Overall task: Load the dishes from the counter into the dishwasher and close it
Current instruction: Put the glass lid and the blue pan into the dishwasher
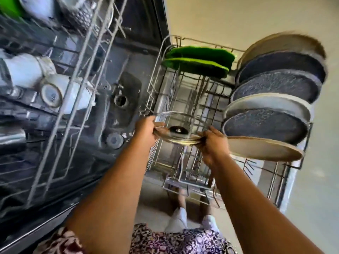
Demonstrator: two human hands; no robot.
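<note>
1. Left hand (pixel 146 132) and right hand (pixel 213 143) each grasp an opposite edge of a glass lid (pixel 183 121).
2. The glass lid is held just above the pulled-out lower rack (pixel 153 85), near its middle.
3. Plates (pixel 266 123) stand in a row along the rack's right side, and green plates (pixel 198 61) stand at its far end.
4. Mugs (pixel 23 68) sit in the upper rack (pixel 86 52) at left.

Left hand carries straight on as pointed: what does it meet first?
Probably the lower rack, at its left wire wall just beyond the left hand gripping the glass lid. Depth is unclear, so it might pass above.
</note>
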